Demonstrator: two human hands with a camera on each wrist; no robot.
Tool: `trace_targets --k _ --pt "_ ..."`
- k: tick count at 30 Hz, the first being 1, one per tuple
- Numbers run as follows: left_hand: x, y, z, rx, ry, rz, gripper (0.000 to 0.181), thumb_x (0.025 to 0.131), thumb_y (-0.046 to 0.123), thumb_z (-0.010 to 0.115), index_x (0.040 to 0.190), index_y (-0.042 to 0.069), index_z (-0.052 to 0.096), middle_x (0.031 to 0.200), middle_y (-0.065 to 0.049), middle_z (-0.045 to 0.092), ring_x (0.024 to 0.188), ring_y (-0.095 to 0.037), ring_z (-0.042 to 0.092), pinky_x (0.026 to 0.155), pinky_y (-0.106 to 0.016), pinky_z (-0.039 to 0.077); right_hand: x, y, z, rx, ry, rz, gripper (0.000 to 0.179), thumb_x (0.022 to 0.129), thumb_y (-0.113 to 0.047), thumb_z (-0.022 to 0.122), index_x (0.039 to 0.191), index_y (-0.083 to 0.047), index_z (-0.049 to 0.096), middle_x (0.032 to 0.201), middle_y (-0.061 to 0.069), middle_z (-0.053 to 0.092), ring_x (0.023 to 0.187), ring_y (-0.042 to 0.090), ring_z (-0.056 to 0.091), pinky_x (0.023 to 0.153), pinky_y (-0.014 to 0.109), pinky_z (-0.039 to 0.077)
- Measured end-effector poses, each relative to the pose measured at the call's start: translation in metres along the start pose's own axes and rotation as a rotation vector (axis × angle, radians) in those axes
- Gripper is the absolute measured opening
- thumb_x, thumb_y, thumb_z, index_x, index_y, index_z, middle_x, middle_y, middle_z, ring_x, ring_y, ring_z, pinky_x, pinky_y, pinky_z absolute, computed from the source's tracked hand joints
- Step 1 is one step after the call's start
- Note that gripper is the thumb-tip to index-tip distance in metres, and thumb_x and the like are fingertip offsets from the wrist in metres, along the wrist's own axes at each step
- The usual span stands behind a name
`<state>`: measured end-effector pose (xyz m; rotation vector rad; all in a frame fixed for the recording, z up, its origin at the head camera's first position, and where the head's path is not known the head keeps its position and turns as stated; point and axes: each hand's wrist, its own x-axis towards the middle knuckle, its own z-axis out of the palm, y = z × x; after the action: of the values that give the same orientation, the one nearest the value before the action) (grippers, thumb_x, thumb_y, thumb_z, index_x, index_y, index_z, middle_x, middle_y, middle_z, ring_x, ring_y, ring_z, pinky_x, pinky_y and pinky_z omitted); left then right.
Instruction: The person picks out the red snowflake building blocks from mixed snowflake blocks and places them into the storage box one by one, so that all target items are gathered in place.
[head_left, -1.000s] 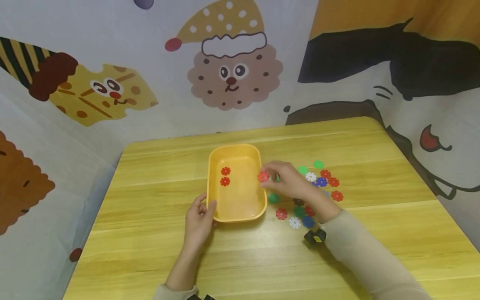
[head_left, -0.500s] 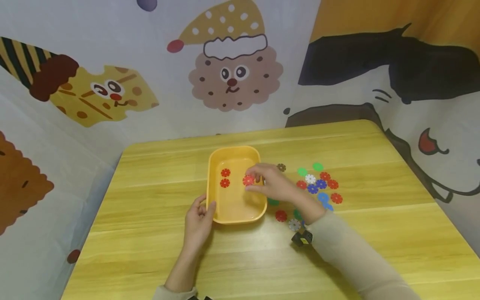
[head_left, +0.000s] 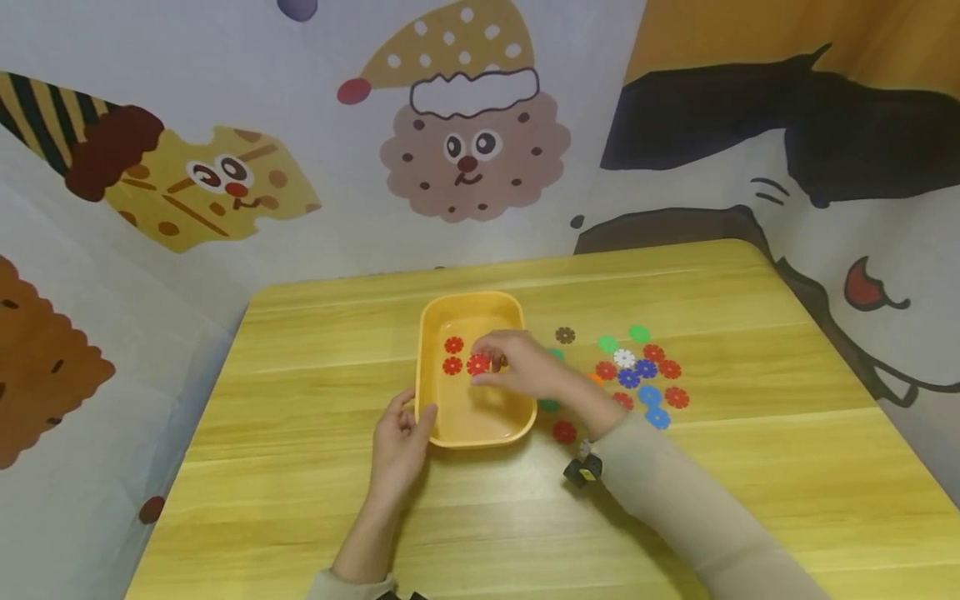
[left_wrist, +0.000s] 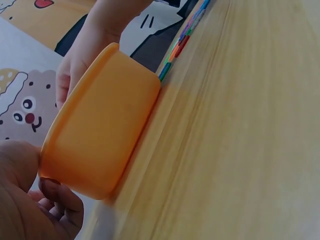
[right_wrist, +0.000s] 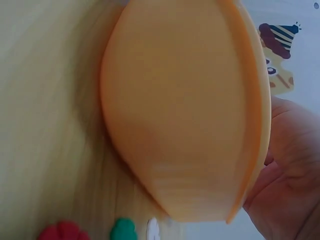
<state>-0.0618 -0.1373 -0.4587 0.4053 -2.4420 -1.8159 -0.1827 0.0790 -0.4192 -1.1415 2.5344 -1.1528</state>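
A yellow plastic tray (head_left: 476, 425) stands on the table. My left hand (head_left: 399, 446) grips its left rim near the front corner, thumb over the edge; the left wrist view shows that hand (left_wrist: 30, 200) with fingers curled below the rim. My right hand (head_left: 521, 367) is over the tray, pinching a red notched plastic disc (head_left: 477, 364) between thumb and fingers. Two red discs (head_left: 453, 344) lie inside the tray, just left of the pinched one. In the left wrist view the tray's side wall (left_wrist: 107, 120) hides its inside.
Several notched discs in red, blue, green, white and brown lie scattered right of the tray, such as a blue disc (head_left: 657, 417) and a brown disc (head_left: 565, 335). The right forearm covers some of them. A cartoon-printed cloth (head_left: 322, 242) hangs behind the table (head_left: 300, 350).
My right hand has moved left over the tray's rim with the red disc, ending beside the two red discs. My left hand stays at the tray's edge.
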Motion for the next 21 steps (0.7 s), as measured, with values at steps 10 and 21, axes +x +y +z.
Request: trace_targets --k 10,21 --pt "-0.001 0.004 0.001 -0.055 -0.013 -0.015 0.047 0.097 0.012 0.069 0.140 0.002 0.053 0.068 -0.002 0.049 0.051 -0.011 0.050 0.044 -0.021 0.044 0.017 -0.002 0.008 -0.022 -0.043 0.012 0.035 0.087 -0.022 0.082 0.112 -0.001 0.069 0.095 0.005 0.070 0.074 0.011 0.059 0.069 0.025 0.054" --pt "0.000 0.006 0.001 -0.077 -0.014 0.002 0.047 0.097 0.009 0.067 0.140 -0.003 0.052 0.068 -0.004 0.051 0.050 -0.014 0.058 0.047 -0.031 0.056 0.028 -0.004 0.014 -0.047 -0.049 0.021 0.029 0.086 -0.024 0.083 0.104 -0.006 0.068 0.089 0.000 0.068 0.067 0.010 0.056 0.064 0.024 0.050"
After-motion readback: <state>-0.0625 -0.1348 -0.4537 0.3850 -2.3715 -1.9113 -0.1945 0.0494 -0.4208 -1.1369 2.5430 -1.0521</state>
